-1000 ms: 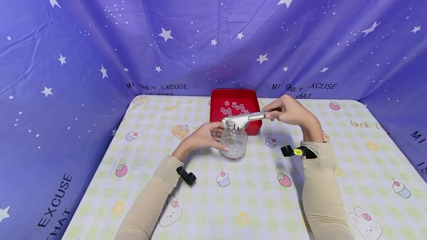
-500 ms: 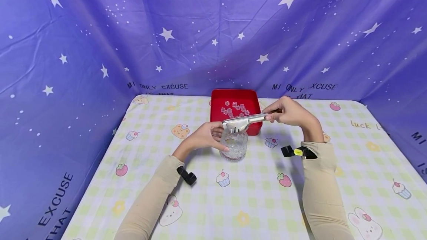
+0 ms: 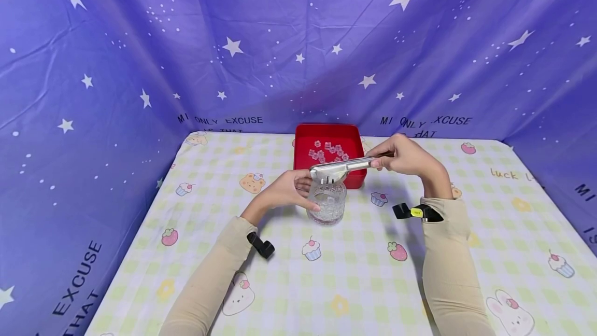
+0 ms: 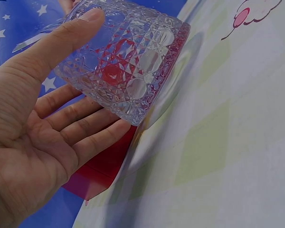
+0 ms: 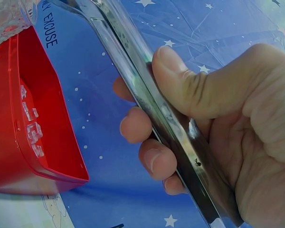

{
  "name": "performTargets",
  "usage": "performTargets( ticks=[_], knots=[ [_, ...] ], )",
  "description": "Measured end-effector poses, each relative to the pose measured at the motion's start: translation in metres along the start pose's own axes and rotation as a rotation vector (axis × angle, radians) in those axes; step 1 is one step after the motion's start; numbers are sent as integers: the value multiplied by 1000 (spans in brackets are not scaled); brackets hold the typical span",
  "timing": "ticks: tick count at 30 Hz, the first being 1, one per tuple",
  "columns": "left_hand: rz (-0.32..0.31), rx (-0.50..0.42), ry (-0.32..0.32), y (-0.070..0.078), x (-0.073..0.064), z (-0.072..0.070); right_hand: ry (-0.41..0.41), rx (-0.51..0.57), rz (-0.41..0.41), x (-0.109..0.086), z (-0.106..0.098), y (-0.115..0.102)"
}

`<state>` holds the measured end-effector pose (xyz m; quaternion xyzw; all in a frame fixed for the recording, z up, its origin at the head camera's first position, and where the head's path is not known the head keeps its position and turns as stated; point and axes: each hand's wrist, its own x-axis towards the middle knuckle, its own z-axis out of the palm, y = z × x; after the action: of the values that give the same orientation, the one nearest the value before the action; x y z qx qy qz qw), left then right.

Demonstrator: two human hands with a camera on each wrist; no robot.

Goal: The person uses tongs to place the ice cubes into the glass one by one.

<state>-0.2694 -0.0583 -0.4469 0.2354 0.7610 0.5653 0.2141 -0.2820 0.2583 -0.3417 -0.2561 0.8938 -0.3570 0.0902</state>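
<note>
A clear, cut-patterned glass [image 3: 326, 209] stands upright on the table. My left hand [image 3: 285, 191] holds it from the left; in the left wrist view the thumb lies along the near side of the glass [image 4: 133, 61] and the fingers reach to its far side. My right hand [image 3: 402, 155] grips metal tongs [image 3: 356, 164] by the handle, thumb on top and fingers curled beneath, as the right wrist view shows with the tongs [image 5: 133, 69]. The slotted head of the tongs is right over the glass's mouth. Whether anything sits between the tong ends cannot be told.
Just behind the glass is a red open box [image 3: 303, 134] with several small clear cubes [image 3: 332, 150] inside. A checked cloth [image 3: 364, 284] with printed cartoons covers the table. Blue star-printed curtains [image 3: 280, 66] hang close behind and at both sides.
</note>
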Motion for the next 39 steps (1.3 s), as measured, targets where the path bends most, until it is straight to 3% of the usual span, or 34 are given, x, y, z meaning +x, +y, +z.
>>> performTargets(
  ticks=[8, 14, 21, 28, 32, 39],
  knots=[
    [-13, -6, 3, 0, 0, -1, 25, -1, -5, 0, 0, 1],
    [11, -10, -7, -1, 0, -1, 130, -39, 31, 2, 0, 1],
    [36, -42, -26, -1, 0, -2, 261, -120, 136, 5, 4, 1],
    [39, -63, -31, -1, -1, -2, 350, -292, 188, 9, 9, 1],
    [37, -63, -28, -1, -1, -1, 354, -404, 228, 14, 13, 2],
    [37, -56, -27, -1, -1, -2, 334, -554, 232, 19, 19, 7]
  ],
)
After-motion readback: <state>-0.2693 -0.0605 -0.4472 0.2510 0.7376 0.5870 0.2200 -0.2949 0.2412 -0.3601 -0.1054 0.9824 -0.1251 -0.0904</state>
